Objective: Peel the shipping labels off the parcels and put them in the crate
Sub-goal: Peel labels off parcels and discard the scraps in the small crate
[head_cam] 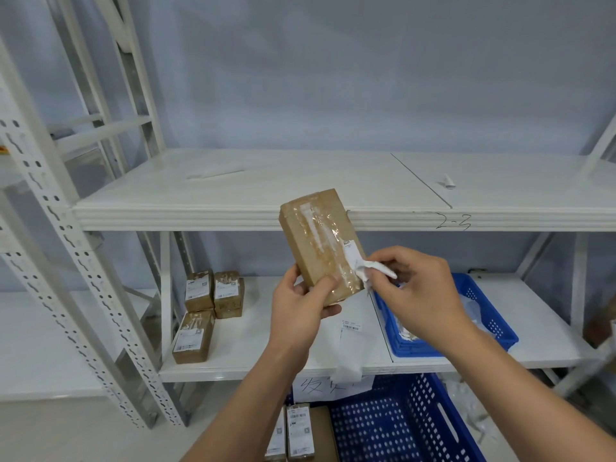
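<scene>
Peeling label (pixel 361 266) off parcel (pixel 318 248), mid-air in front of the upper shelf (pixel 233 195) edge. Left hand (pixel 300 311) grips the parcel's lower end, fingers (pixel 328 284) curled round it. Right hand (pixel 421 288) pinches the loose label end, fingers (pixel 383 282) closed on it. The other end is stuck to the parcel's right edge, under glossy tape.

Hard to read:
- label print is blurred, only a small barcode patch shows
- my right hand and wrist cover most of the blue crate (pixel 490 315) on the lower shelf (pixel 253 341)
- two labelled parcels at bottom (pixel 298 431) are cut off by the frame edge
- handwriting on paper sign (pixel 330 385) under the shelf is partly behind a hanging white sheet (pixel 349 351), illegible
- scrawl on the upper shelf edge (pixel 455 222) looks like "2-3", not sure

Containers:
- the blue crate holds white scraps and crumpled label pieces, count unclear
- the second blue crate (pixel 383 428) is below, perforated wall facing me, inside not visible

Three more brown parcels (pixel 199 290) sit at the left of the lower shelf, labels on, well apart from the crate.
</scene>
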